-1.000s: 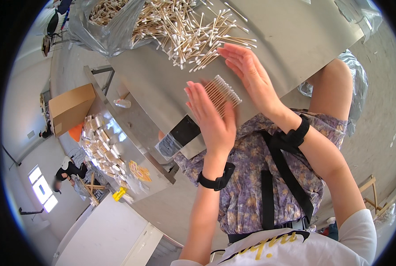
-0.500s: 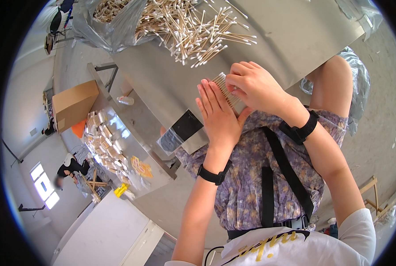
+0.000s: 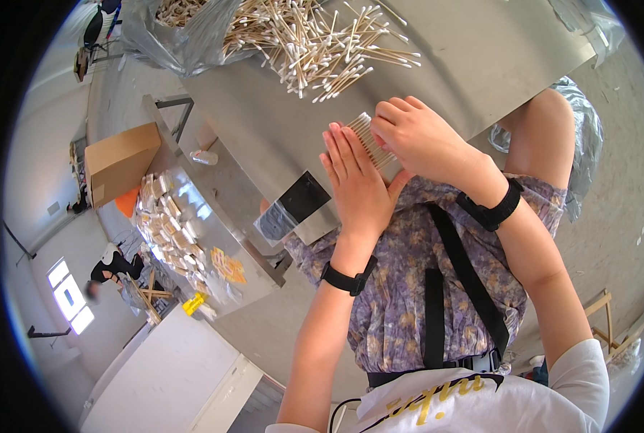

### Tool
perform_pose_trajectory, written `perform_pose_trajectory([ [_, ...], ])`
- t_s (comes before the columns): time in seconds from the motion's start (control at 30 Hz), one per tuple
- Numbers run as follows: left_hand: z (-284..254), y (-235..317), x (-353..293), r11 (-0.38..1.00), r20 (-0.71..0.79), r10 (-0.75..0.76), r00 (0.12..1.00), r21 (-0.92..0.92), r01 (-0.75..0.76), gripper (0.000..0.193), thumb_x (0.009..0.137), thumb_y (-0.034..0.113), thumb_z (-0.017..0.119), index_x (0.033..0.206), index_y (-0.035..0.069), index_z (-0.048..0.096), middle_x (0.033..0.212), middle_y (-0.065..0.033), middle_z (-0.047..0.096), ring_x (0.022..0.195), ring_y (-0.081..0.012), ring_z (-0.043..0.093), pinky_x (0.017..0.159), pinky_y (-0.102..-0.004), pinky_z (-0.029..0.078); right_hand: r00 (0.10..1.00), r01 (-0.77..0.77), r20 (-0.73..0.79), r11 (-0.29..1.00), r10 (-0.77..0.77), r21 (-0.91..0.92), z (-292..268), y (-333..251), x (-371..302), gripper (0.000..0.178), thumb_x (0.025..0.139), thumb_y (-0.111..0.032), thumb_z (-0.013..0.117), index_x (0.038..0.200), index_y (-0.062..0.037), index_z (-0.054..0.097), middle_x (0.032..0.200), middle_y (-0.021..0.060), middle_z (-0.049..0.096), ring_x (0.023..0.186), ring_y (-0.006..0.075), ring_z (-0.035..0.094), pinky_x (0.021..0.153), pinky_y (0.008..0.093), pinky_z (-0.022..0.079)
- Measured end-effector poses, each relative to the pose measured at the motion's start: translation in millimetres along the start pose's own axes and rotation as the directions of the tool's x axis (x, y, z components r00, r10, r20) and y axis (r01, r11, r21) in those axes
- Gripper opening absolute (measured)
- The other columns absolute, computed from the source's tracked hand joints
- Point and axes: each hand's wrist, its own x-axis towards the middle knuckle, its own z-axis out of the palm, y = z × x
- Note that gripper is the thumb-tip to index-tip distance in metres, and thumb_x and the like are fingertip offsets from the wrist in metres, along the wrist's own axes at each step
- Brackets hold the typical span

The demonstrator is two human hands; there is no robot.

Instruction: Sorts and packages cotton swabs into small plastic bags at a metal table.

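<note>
My left hand (image 3: 360,202) lies flat on the metal table with its fingers stretched out and its thumb apart. Along its index finger runs a neat row of cotton swabs (image 3: 367,136), side by side with their white tips lined up. My right hand (image 3: 424,148) is curled over the other end of this row, its fingers closed; the fingertips are partly hidden, so whether they pinch a swab does not show. Beyond both hands spreads a loose pile of cotton swabs (image 3: 322,52), spilling from a clear plastic bag (image 3: 188,54).
A black packet with clear film (image 3: 304,198) lies at the table's near left edge. On another table to the left are many small packs (image 3: 167,224), a cardboard box (image 3: 123,162) and a yellow object (image 3: 194,303). A person (image 3: 116,268) is further back.
My right hand's fingers have shifted slightly along the row, and more of the swabs' sticks show between the hands. My left hand stays flat beside them.
</note>
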Motion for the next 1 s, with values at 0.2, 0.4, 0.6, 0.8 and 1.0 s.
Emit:
perform_pose_trajectory([
  [0.2,2,-1,-1,1.000,-0.020,0.004,1.000,0.024,-0.004,0.117,0.087,0.064,0.064,0.153,-0.014,0.007,0.160,-0.0353,0.010,0.152,-0.0479,0.008,0.120,-0.0595,0.013,0.999,0.036,-0.020,0.999,-0.036,0.006,3,4,-2,0.028,0.071,-0.012,0.075,0.094,-0.0022,0.064,0.097,0.0072,0.061,0.099,0.0241,0.060,0.088,0.0344,0.047],
  [0.4,3,-1,0,0.999,-0.026,0.011,1.000,0.040,-0.010,0.117,0.086,0.065,0.063,0.153,-0.015,0.010,0.160,-0.0354,0.012,0.151,-0.0478,0.008,0.120,-0.0584,0.014,0.990,-0.096,-0.087,0.975,0.115,0.199,8,3,1,0.013,0.079,-0.009,0.067,0.091,-0.0044,0.063,0.090,0.0086,0.062,0.093,0.0275,0.061,0.087,0.0359,0.047],
  [0.6,1,1,1,0.999,-0.016,-0.001,1.000,0.043,0.002,0.116,0.086,0.066,0.062,0.153,-0.014,0.012,0.160,-0.0347,0.014,0.152,-0.0470,0.010,0.121,-0.0581,0.013,0.948,-0.150,-0.212,0.919,0.238,0.364,16,0,5,0.011,0.082,-0.001,0.060,0.093,-0.0037,0.061,0.092,0.0103,0.062,0.091,0.0290,0.062,0.084,0.0375,0.049],
  [0.8,-4,-4,-6,1.000,0.009,0.021,1.000,-0.006,-0.021,0.111,0.089,0.061,0.063,0.154,-0.011,0.012,0.162,-0.0319,0.013,0.152,-0.0468,0.008,0.119,-0.0618,0.010,0.872,-0.231,-0.190,0.721,0.451,0.653,-1,12,4,0.016,0.085,0.002,0.058,0.100,-0.0021,0.062,0.096,0.0118,0.063,0.086,0.0295,0.063,0.076,0.0364,0.052],
  [1.0,-10,6,-5,0.998,0.001,0.028,1.000,-0.048,-0.028,0.108,0.090,0.060,0.063,0.155,-0.011,0.012,0.162,-0.0318,0.012,0.152,-0.0465,0.007,0.119,-0.0620,0.008,0.908,-0.098,-0.366,0.953,0.204,0.288,17,19,10,0.010,0.085,-0.006,0.065,0.095,-0.0062,0.064,0.093,0.0073,0.063,0.091,0.0271,0.062,0.082,0.0376,0.051],
])
